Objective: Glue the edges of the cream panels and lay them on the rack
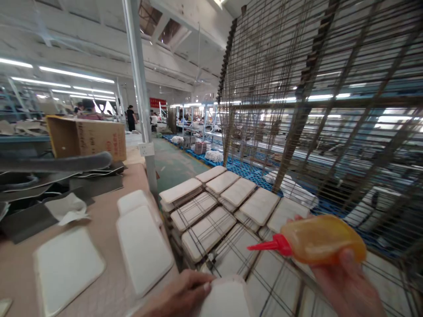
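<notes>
Ambient light is moderate and cool. Overhead tube lights (76, 74) at upper left burn out to white; further bright strips glare through the wire rack (312, 57), its bars dark against them and partly smeared. The ceiling (99, 35) reads grey and dim. Narrow dark shadows separate the pale panels (259, 204). My right hand (346, 277) and the amber bottle (325, 240) are softly lit; my left hand (183, 290) is slightly blurred. Wide-angle distortion stretches the edges; a distant person (131, 119) lacks detail.
</notes>
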Demonstrator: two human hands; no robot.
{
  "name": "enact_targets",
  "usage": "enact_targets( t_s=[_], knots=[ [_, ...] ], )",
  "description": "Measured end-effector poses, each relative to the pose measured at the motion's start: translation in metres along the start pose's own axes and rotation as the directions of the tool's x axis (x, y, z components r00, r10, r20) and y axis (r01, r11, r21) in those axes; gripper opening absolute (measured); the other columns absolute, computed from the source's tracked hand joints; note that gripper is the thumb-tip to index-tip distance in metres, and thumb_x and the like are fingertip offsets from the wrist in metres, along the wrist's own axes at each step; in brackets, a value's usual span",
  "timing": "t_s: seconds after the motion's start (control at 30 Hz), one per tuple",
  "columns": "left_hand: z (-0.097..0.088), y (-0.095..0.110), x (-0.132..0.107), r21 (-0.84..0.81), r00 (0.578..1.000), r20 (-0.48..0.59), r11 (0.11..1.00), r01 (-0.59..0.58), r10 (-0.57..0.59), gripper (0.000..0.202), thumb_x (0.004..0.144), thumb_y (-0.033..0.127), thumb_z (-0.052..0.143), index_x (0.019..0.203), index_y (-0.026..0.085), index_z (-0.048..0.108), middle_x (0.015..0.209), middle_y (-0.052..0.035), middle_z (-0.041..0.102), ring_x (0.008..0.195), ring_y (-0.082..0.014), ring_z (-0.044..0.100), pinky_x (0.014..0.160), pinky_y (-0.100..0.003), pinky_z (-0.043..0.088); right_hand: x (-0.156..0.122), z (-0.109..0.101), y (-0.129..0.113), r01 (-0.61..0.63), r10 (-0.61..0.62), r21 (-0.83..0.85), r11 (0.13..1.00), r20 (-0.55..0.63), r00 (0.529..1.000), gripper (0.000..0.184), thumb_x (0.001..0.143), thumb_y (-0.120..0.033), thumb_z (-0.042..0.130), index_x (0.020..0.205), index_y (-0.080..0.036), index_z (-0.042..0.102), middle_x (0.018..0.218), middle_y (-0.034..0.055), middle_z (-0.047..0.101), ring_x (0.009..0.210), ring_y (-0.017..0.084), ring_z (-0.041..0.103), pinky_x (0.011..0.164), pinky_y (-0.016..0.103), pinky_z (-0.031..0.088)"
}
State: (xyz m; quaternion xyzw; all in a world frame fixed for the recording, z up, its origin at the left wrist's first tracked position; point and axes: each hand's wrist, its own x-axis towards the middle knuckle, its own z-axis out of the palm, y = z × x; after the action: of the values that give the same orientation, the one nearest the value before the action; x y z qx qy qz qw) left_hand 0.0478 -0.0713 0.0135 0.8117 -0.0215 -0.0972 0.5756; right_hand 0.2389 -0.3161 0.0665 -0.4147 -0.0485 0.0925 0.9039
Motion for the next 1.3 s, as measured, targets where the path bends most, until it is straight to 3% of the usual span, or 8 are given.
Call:
enact_targets(
  t_s=[0.2, 0.3, 0.4, 0.57, 0.73, 0.83, 1.07, 1.3],
  knots=[
    [-0.046, 0.052, 0.021, 0.399, 0.994, -0.111, 0.916, 0.043, 0.002, 0.030, 0.083, 0.039, 0.058, 0.095, 0.016, 0.072, 0.068, 0.0004, 0.061, 0.062, -0.0106, 0.048, 0.056, -0.018, 0.033, 0.016, 0.022, -0.024, -0.086, 0.090, -0.051, 0.995, 0.091, 0.992, 0.085, 0.034, -0.047, 0.091, 0.113, -0.030, 0.064, 0.110, 0.0096, 0.068, 0.087, 0.027, 0.067, 0.067, 0.030, 0.058],
    [-0.073, 0.068, 0.026, 0.461, 0.997, 0.001, 0.885, -0.068, 0.076, 0.025, 0.082, 0.034, 0.060, 0.081, 0.013, 0.073, 0.066, -0.0007, 0.061, 0.062, -0.0097, 0.050, 0.055, -0.017, 0.035, 0.017, 0.035, -0.024, -0.068, 0.073, -0.038, 0.997, 0.151, 0.986, 0.082, 0.032, -0.041, 0.093, 0.108, -0.032, 0.065, 0.105, 0.0056, 0.070, 0.083, 0.025, 0.068, 0.065, 0.028, 0.058],
    [-0.095, 0.078, 0.028, 0.449, 0.984, 0.139, 0.878, -0.167, 0.116, 0.026, 0.083, 0.036, 0.062, 0.079, 0.013, 0.073, 0.064, -0.0010, 0.063, 0.059, -0.0087, 0.050, 0.054, -0.016, 0.035, 0.016, 0.048, -0.016, -0.080, 0.099, -0.083, 0.993, 0.258, 0.961, 0.080, 0.031, -0.045, 0.092, 0.106, -0.031, 0.067, 0.104, 0.0066, 0.069, 0.086, 0.031, 0.067, 0.066, 0.042, 0.059],
    [-0.122, 0.080, 0.030, 0.408, 0.959, 0.268, 0.891, -0.200, 0.092, 0.021, 0.078, 0.033, 0.069, 0.082, 0.013, 0.075, 0.070, -0.0025, 0.070, 0.064, -0.0109, 0.058, 0.056, -0.015, 0.040, 0.017, 0.072, 0.006, -0.065, 0.117, -0.118, 0.991, 0.521, 0.845, 0.054, 0.048, -0.047, 0.087, 0.097, -0.032, 0.070, 0.102, 0.0094, 0.069, 0.084, 0.029, 0.067, 0.065, 0.037, 0.057],
    [-0.137, 0.075, 0.027, 0.294, 0.923, 0.382, 0.941, -0.169, 0.047, 0.030, 0.075, 0.036, 0.071, 0.086, 0.009, 0.076, 0.076, -0.0042, 0.073, 0.071, -0.0143, 0.063, 0.064, -0.017, 0.047, 0.022, 0.082, 0.032, -0.128, 0.207, -0.167, 0.978, 0.656, 0.726, 0.066, 0.055, -0.053, 0.082, 0.114, -0.031, 0.063, 0.102, 0.0115, 0.068, 0.097, 0.036, 0.064, 0.083, 0.053, 0.051],
    [-0.141, 0.072, 0.025, 0.238, 0.899, 0.437, 0.960, -0.144, 0.027, 0.030, 0.074, 0.036, 0.073, 0.086, 0.009, 0.076, 0.077, -0.0039, 0.073, 0.075, -0.0148, 0.064, 0.068, -0.016, 0.048, 0.026, 0.082, 0.045, -0.219, 0.278, -0.176, 0.960, 0.703, 0.654, 0.064, 0.061, -0.052, 0.079, 0.118, -0.032, 0.060, 0.103, 0.0091, 0.068, 0.105, 0.035, 0.061, 0.091, 0.054, 0.046],
    [-0.144, 0.068, 0.025, 0.149, 0.864, 0.503, 0.987, -0.054, -0.028, 0.032, 0.070, 0.034, 0.076, 0.090, 0.009, 0.076, 0.079, -0.0024, 0.074, 0.076, -0.0149, 0.066, 0.072, -0.017, 0.050, 0.024, 0.096, 0.060, -0.204, 0.228, -0.116, 0.972, 0.670, 0.706, 0.074, 0.055, -0.049, 0.081, 0.122, -0.035, 0.054, 0.107, 0.0028, 0.065, 0.100, 0.027, 0.061, 0.084, 0.039, 0.052],
    [-0.142, 0.061, 0.028, 0.049, 0.867, 0.498, 0.999, -0.011, -0.015, 0.059, 0.055, 0.057, 0.078, 0.087, 0.008, 0.076, 0.076, -0.0033, 0.074, 0.076, -0.0166, 0.066, 0.073, -0.019, 0.052, 0.019, 0.104, 0.059, -0.135, 0.215, -0.170, 0.976, 0.663, 0.717, 0.072, 0.051, -0.054, 0.081, 0.115, -0.031, 0.059, 0.099, 0.0039, 0.064, 0.092, 0.026, 0.059, 0.077, 0.040, 0.055]
  ],
)
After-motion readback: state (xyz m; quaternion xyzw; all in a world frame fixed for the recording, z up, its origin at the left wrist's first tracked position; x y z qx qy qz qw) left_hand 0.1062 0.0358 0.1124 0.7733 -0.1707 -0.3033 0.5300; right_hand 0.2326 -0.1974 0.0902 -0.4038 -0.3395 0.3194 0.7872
